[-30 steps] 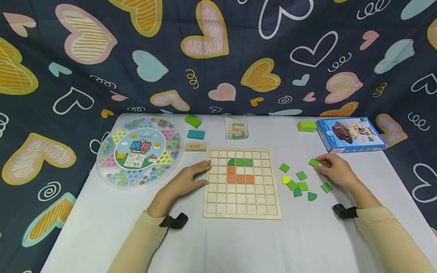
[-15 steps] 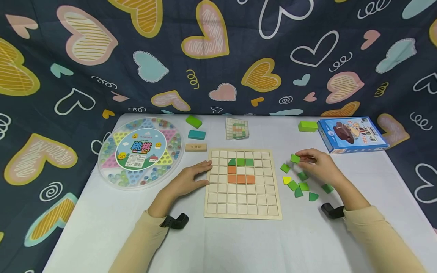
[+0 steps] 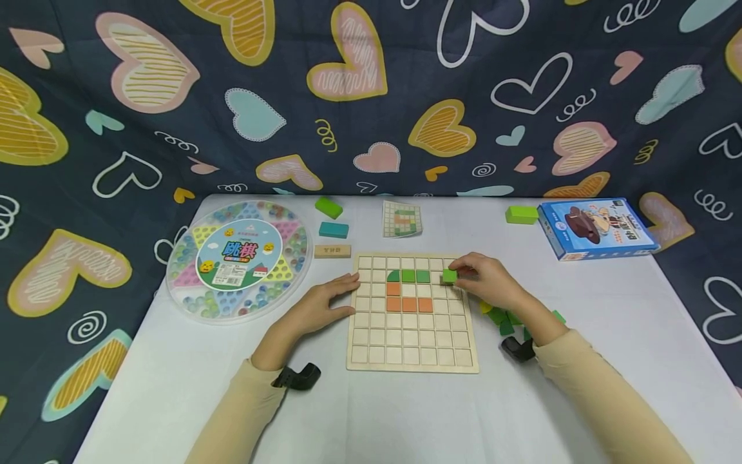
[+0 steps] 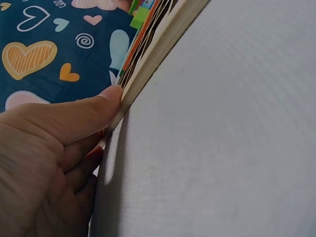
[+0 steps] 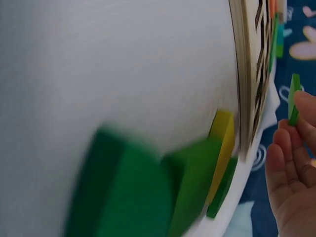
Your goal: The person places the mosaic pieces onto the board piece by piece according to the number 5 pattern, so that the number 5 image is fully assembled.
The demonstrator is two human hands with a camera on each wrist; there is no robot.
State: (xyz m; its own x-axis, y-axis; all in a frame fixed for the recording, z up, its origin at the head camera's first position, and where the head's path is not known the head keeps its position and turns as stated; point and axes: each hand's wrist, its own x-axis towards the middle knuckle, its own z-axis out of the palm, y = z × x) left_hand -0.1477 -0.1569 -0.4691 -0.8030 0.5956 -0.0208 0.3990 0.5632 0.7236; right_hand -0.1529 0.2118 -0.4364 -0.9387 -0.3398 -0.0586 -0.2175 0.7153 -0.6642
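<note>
A wooden grid board (image 3: 411, 370) lies in the middle of the table. Set into its cells are a green quarter-round tile (image 3: 393, 276), two green square tiles (image 3: 408, 276) and several orange square tiles (image 3: 408, 305). My left hand (image 3: 310, 309) rests at the board's left edge, thumb and fingertips against the rim. Over the upper right cells, my right hand (image 3: 493, 283) pinches a green square tile (image 3: 449, 277) between thumb and fingers; in the right wrist view this green tile (image 5: 294, 98) stands on edge in the pinch.
Loose green tiles (image 3: 507, 327) and a yellow tile (image 5: 224, 136) lie right of the board, partly under my right forearm. Behind are a pattern card (image 3: 402, 219), coloured blocks (image 3: 333, 230) and a blue box (image 3: 597, 225). A round marble game (image 3: 239, 258) stands left.
My right hand has carried the green square tile leftward from the loose pile to over the board's upper right. My left hand has stayed at the board's edge.
</note>
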